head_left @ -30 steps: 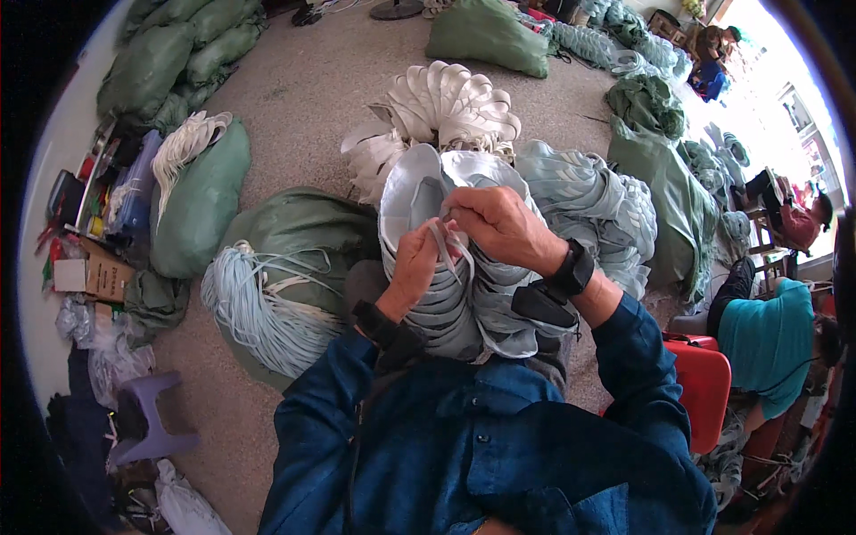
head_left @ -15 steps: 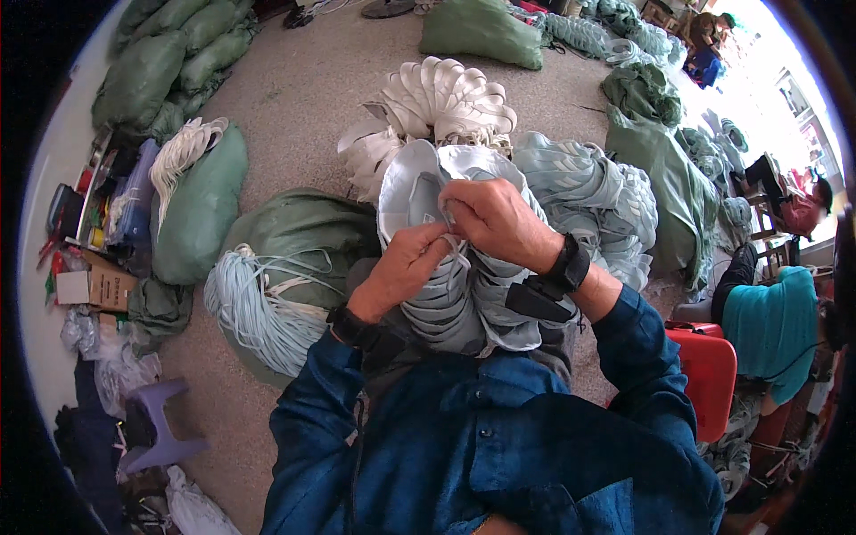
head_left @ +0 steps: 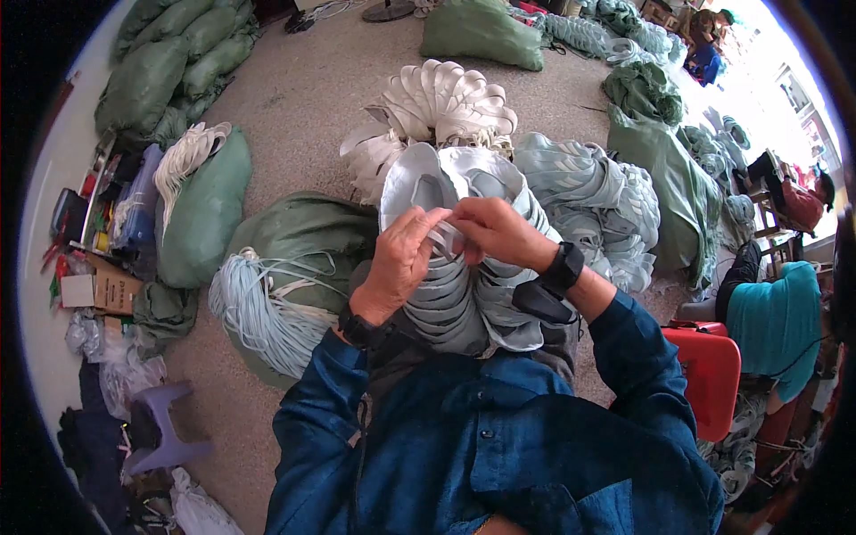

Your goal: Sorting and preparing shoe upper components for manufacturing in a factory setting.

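Two stacks of nested pale grey shoe uppers, a left stack (head_left: 437,308) and a right stack (head_left: 508,316), rest at my lap. Over the left stack, my left hand (head_left: 399,267) is closed, thumb and fingers pinching the edge of the top shoe upper (head_left: 403,183). My right hand (head_left: 502,234) meets it from the right, fingertips closed on a thin pale shoelace (head_left: 446,239) that bends between the hands. The fingers partly cover where lace and upper meet. To the left, a bundle of light blue laces (head_left: 267,303) drapes over a green sack (head_left: 299,227).
Beyond the stacks stand fanned cream uppers (head_left: 446,94); more grey uppers (head_left: 584,196) lie to the right. A red plastic stool (head_left: 709,379) is by my right elbow, a purple stool (head_left: 160,428) at lower left. A person in teal (head_left: 774,308) sits at far right.
My left hand has risen slightly and turned more upright. My right hand has dropped a little, and the pale strip between the fingertips now shows more plainly.
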Available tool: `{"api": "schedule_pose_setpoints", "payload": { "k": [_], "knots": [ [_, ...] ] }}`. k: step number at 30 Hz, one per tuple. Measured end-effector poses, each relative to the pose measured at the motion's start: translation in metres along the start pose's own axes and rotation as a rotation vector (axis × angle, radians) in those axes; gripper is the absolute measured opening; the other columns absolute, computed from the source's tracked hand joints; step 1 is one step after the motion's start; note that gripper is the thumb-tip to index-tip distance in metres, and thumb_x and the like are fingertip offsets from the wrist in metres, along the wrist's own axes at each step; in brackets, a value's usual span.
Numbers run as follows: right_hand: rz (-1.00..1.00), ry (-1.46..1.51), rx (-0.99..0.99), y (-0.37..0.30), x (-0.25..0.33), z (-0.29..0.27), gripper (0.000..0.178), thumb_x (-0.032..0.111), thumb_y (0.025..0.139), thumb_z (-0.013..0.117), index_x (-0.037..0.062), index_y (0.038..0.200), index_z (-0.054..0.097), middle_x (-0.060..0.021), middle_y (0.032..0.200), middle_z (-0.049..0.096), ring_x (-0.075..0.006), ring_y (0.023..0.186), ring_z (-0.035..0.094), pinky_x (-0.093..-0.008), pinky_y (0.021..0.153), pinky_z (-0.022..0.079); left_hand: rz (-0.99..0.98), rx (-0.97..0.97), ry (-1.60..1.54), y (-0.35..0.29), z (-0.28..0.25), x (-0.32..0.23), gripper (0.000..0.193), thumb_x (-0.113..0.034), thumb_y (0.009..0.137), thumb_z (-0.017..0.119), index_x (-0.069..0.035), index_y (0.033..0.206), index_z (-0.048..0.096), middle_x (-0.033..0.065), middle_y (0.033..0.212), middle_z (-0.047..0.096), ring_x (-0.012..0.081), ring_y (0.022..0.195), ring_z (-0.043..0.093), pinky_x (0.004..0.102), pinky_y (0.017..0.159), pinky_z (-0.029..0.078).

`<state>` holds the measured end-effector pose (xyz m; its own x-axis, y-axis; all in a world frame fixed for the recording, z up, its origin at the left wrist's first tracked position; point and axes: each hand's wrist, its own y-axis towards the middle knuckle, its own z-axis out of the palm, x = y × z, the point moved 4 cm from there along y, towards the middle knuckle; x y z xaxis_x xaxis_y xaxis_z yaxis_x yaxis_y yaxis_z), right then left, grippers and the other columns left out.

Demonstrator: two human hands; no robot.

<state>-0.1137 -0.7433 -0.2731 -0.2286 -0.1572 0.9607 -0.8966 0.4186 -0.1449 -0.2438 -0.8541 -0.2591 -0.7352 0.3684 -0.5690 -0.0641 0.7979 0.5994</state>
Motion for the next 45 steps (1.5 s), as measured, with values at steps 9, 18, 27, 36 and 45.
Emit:
{"api": "schedule_pose_setpoints", "payload": {
  "k": [9, 18, 27, 36, 45],
  "knots": [
    [-0.511, -0.711, -0.334, -0.026, 0.04, -0.029, 0.008, -0.001, 0.093, 0.05, -0.001, 0.1, 0.052, -0.0153, 0.092, 0.058, -0.0346, 0.08, 0.063, -0.0405, 0.07, 0.05, -0.564, 0.118, -0.767, -0.032, 0.006, 0.053, 0.042, -0.035, 0.106, 0.041, 0.0, 0.109, 0.064, 0.0105, 0.084, 0.068, 0.0222, 0.079, 0.069, 0.0326, 0.078, 0.055],
    [-0.224, -0.194, -0.351, -0.051, 0.002, -0.062, 0.02, 0.016, 0.101, 0.052, -0.002, 0.094, 0.059, -0.008, 0.089, 0.058, -0.0187, 0.085, 0.057, -0.0322, 0.078, 0.046, -0.756, -0.11, -0.902, -0.062, -0.013, 0.095, 0.049, -0.043, 0.105, 0.039, -0.002, 0.084, 0.057, 0.01, 0.072, 0.064, 0.021, 0.063, 0.066, 0.0343, 0.069, 0.057],
    [-0.186, -0.112, -0.207, -0.016, 0.028, -0.028, 0.032, 0.024, 0.097, 0.061, 0.0006, 0.076, 0.057, 0.0016, 0.063, 0.048, -0.0095, 0.056, 0.044, -0.0279, 0.052, 0.039, -0.486, 0.149, -0.723, 0.041, -0.025, 0.003, 0.043, -0.035, 0.105, 0.043, -0.001, 0.096, 0.067, -0.0011, 0.063, 0.051, 0.006, 0.057, 0.049, 0.0257, 0.065, 0.048],
    [-0.439, -0.652, -0.249, -0.022, 0.07, -0.023, 0.02, 0.019, 0.093, 0.056, 0.0005, 0.092, 0.063, -0.0226, 0.073, 0.061, -0.044, 0.072, 0.061, -0.0486, 0.062, 0.047, -0.033, 0.075, -0.358, 0.063, -0.019, -0.036, 0.023, -0.021, 0.098, 0.058, -0.002, 0.109, 0.066, 0.0063, 0.094, 0.063, 0.0134, 0.09, 0.059, 0.0293, 0.082, 0.049],
    [-0.388, -0.685, -0.29, -0.021, 0.075, -0.032, 0.018, 0.016, 0.091, 0.055, -0.0007, 0.086, 0.061, -0.0217, 0.073, 0.06, -0.0421, 0.071, 0.06, -0.0481, 0.064, 0.046, -0.493, 0.298, -0.614, -0.026, 0.058, 0.044, 0.036, -0.012, 0.091, 0.07, -0.001, 0.122, 0.056, -0.0012, 0.084, 0.061, 0.0063, 0.075, 0.055, 0.0241, 0.073, 0.049]
  ]
}}
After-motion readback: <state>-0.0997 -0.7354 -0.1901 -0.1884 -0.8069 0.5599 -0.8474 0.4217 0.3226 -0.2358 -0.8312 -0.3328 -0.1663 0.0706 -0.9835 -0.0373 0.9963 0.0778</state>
